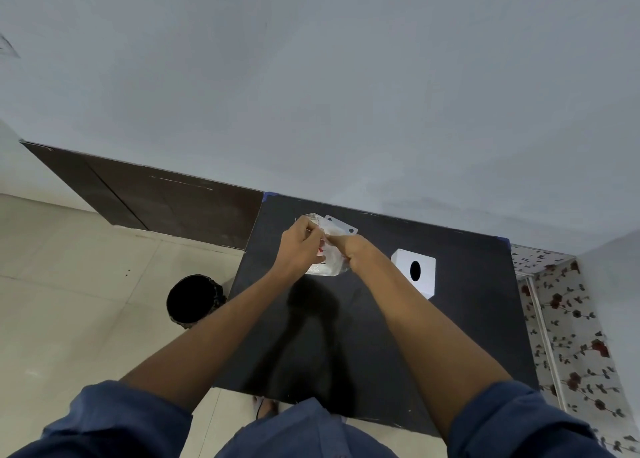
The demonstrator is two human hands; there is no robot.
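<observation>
A clear plastic packet (328, 263) with white contents, red print and a white hang tab with two holes is held over the far part of a black table (381, 336). My left hand (300, 248) grips its left side, fingers curled at the top edge. My right hand (353, 251) grips its right side, and its fingers are mostly hidden from this angle. The packet's middle is hidden between the two hands.
A white box (424, 276) with a black oval opening stands on the table right of my hands. A black bin (194, 300) sits on the tiled floor to the left. A flowered cloth (571, 336) hangs at the right. A grey wall rises behind.
</observation>
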